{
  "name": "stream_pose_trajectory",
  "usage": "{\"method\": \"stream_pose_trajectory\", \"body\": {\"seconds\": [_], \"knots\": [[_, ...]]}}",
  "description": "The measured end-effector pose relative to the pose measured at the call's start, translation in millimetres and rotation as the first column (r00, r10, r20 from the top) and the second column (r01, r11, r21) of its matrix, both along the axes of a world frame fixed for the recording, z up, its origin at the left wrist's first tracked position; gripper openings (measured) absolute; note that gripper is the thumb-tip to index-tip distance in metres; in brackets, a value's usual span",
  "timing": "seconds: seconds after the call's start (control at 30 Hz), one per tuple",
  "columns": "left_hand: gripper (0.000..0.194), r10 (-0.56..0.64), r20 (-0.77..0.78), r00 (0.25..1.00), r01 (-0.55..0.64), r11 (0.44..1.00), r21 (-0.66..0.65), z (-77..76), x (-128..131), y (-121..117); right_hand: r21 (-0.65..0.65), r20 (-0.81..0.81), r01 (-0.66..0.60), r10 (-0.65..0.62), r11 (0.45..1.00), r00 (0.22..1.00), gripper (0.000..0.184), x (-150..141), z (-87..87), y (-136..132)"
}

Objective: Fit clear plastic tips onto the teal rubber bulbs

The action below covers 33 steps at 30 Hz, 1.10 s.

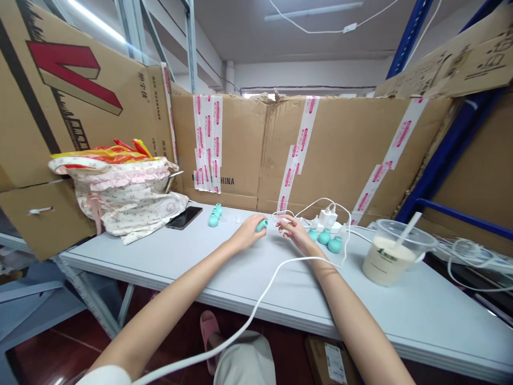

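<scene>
My left hand (246, 232) is wrapped round a small teal bulb (262, 225), whose round opening points to the right. Just across from it, my right hand (294, 229) has its thumb and fingers drawn together. Something small and clear may be between those fingertips, but I cannot make it out. Beside my right wrist stand several teal bulbs (335, 244) with pale, clear tips pointing up. On the left part of the table, a short row of similar teal bulbs (214, 220) lies near a small clear piece (238, 220).
A white cable (256, 305) loops over my right forearm from a white charger (327, 216). A drink cup with a straw (387, 262) stands at right. Further left are a phone (185, 218) and a cloth bag (124, 198). Taped cardboard (240, 144) walls the table's back (280, 289).
</scene>
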<state>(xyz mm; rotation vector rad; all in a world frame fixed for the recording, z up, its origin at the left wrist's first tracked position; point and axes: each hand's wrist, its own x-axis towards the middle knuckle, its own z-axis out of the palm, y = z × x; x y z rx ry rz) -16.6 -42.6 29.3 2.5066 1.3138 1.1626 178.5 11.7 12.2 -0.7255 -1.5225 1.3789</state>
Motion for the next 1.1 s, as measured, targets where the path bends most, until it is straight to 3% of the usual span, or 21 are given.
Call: {"method": "stream_pose_trajectory", "body": {"seconds": [0.1, 0.23, 0.33, 0.57, 0.77, 0.87, 1.1], "knots": [[0.019, -0.010, 0.042, 0.999, 0.012, 0.999, -0.044, -11.2, 23.5, 29.1, 0.039, 0.013, 0.068, -0.069, 0.997, 0.998, 0.044, 3.6, -1.2, 1.7], [0.025, -0.056, 0.058, 0.997, 0.063, 0.990, -0.129, -32.4, 28.2, 49.7, 0.095, 0.136, 0.102, -0.115, 0.990, 0.984, 0.043, 7.3, -4.2, 7.1], [0.028, -0.093, 0.031, 0.995, 0.096, 0.990, -0.107, -38.5, 24.4, 49.2, 0.107, 0.173, 0.092, -0.110, 0.990, 0.979, 0.042, 7.5, -5.6, 9.5], [0.027, -0.035, -0.074, 0.997, 0.029, 0.996, -0.082, -39.0, 21.6, 44.7, 0.061, 0.246, 0.080, -0.092, 0.995, 0.965, 0.045, 6.2, -9.1, 8.3], [0.022, 0.044, -0.283, 0.958, -0.055, 0.998, -0.029, -42.6, 21.8, 41.1, 0.071, 0.324, 0.050, -0.070, 0.996, 0.944, 0.046, 2.4, -20.1, 10.3], [0.022, 0.023, -0.375, 0.927, -0.050, 0.997, -0.064, -41.8, 22.8, 37.4, 0.093, 0.381, 0.009, -0.044, 0.996, 0.923, 0.044, 1.0, -24.5, 11.1], [0.026, 0.046, -0.279, 0.959, -0.063, 0.997, -0.054, -38.7, 22.9, 32.9, 0.120, 0.326, 0.041, -0.079, 0.992, 0.942, 0.045, -5.6, -24.6, 8.9]]}}
